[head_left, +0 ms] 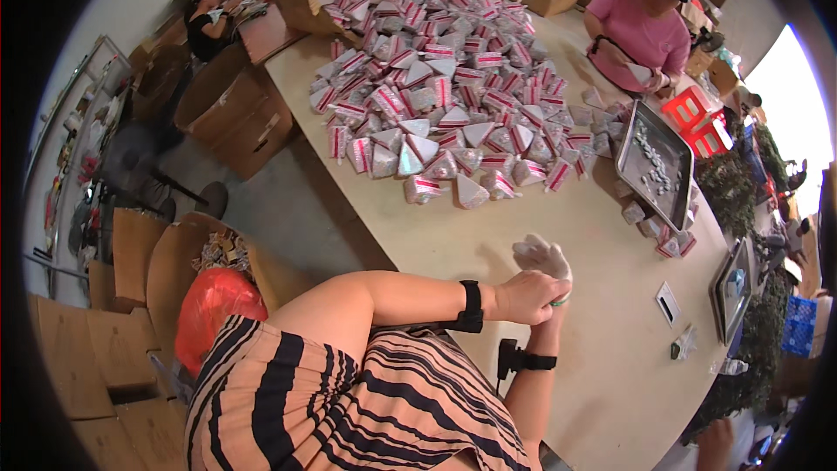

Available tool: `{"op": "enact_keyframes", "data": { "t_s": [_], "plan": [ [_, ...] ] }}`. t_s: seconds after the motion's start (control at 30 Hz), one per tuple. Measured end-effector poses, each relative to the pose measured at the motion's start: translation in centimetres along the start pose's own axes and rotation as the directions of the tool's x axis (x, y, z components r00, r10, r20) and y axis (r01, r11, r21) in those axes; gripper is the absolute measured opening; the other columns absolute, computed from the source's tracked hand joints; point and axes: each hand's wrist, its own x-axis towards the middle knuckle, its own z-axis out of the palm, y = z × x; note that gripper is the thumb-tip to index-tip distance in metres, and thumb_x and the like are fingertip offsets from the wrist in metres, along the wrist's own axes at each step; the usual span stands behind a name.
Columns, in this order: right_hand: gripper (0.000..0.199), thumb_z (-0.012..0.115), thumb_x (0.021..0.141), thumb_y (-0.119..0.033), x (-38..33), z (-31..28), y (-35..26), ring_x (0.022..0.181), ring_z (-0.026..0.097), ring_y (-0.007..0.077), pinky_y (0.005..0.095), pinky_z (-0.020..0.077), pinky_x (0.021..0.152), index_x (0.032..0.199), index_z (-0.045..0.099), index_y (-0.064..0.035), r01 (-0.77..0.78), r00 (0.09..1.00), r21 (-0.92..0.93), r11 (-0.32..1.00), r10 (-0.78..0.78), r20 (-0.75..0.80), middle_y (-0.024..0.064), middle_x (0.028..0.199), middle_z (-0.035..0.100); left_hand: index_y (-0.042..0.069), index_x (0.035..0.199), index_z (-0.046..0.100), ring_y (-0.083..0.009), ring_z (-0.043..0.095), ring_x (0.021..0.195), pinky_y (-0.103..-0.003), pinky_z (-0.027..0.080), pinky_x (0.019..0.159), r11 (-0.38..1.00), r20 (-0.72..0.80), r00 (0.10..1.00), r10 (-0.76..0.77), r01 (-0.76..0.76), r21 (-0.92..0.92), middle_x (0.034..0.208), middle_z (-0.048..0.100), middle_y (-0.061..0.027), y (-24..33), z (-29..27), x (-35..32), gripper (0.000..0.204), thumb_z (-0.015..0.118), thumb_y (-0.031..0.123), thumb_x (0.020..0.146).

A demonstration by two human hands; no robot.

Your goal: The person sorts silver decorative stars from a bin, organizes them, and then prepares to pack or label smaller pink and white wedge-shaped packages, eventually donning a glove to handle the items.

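Head view: left hand [521, 296] curled in at the right wrist, fingers closed on the cuff of a white glove [553, 263]; the glove is worn on the right hand [537, 253], fingers loosely apart, palm side hard to tell, nothing seen in its grip; green band [560, 302] at that wrist, just beside left fingers; black strap [472, 306] on left wrist, another dark strap [534, 361] on right forearm; both hands above the pale bench [418, 240]; beyond the hands, big pile of triangular pink-and-white packets [440, 70], nearest ones apart from the glove; right of the hands and farther off, metal tray [673, 207] with small white pieces [654, 162]; nearer on the right, white card [669, 303] and small clear bag [685, 345]; co-worker in pink [641, 30] far beyond, to the right; red plastic bag [218, 310] well left of the hands.
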Motion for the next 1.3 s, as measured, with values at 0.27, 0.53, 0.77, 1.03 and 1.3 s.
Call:
{"op": "enact_keyframes", "data": {
  "t_s": [0.27,0.53,0.77,1.03,1.3],
  "plan": [
    [0.057,0.037,0.095,-0.038,-3.6,11.7,1.4,0.122,0.04,0.0372,0.0462,0.0292,0.104,0.134,0.033,0.0026,0.135,0.969,0.136,0.981,-0.159,0.187,0.0237,0.133,0.04,0.002,0.082,0.048,-0.0352,0.056,0.077,-0.044,0.044,0.065,0.999,-0.155,0.988,0.005,0.0,0.033,0.079,0.055,-0.0161,-3.6,-1.6,-2.2,0.019,0.056,0.002,0.065],
    [0.061,0.035,0.093,-0.045,-0.8,16.7,4.9,0.122,0.038,0.0373,0.0474,0.0277,0.105,0.135,0.032,-0.0002,0.311,0.947,0.015,0.95,-0.311,0.082,0.0206,0.133,0.041,0.001,0.082,0.052,-0.0332,0.057,0.081,-0.042,0.047,0.069,0.982,-0.142,0.977,0.156,-0.138,0.127,0.081,0.055,-0.014,-6.6,-8.5,-3.8,0.016,0.056,0.004,0.066],
    [0.057,0.037,0.093,-0.039,4.6,15.4,10.2,0.118,0.043,0.0358,0.0446,0.0274,0.105,0.134,0.034,0.0009,0.405,0.809,0.109,0.908,-0.412,0.419,0.0185,0.13,0.044,0.002,0.083,0.053,-0.0334,0.059,0.079,-0.043,0.049,0.068,0.932,0.162,0.922,0.353,-0.362,0.03,0.08,0.059,-0.0142,-9.8,-17.0,-5.9,0.02,0.054,0.001,0.063],
    [0.054,0.036,0.092,-0.037,5.5,21.4,13.4,0.113,0.046,0.0365,0.047,0.0277,0.103,0.128,0.041,0.003,0.285,0.949,0.082,0.955,-0.294,0.117,0.0184,0.12,0.053,0.001,0.082,0.053,-0.0365,0.059,0.078,-0.045,0.049,0.068,0.937,0.263,0.9,0.347,-0.346,-0.054,0.078,0.059,-0.0157,-11.5,-20.9,-9.1,0.02,0.053,0.0,0.062],
    [0.054,0.041,0.089,-0.038,7.8,18.3,14.3,0.116,0.045,0.0355,0.0483,0.0268,0.104,0.127,0.043,0.0007,0.309,0.845,0.297,0.904,-0.404,0.351,0.0151,0.12,0.053,0.0,0.079,0.052,-0.0375,0.058,0.078,-0.044,0.048,0.069,0.905,0.233,0.875,0.424,-0.402,-0.136,0.077,0.059,-0.0177,-12.1,-21.6,-10.3,0.019,0.053,0.0,0.06]
  ]
}}
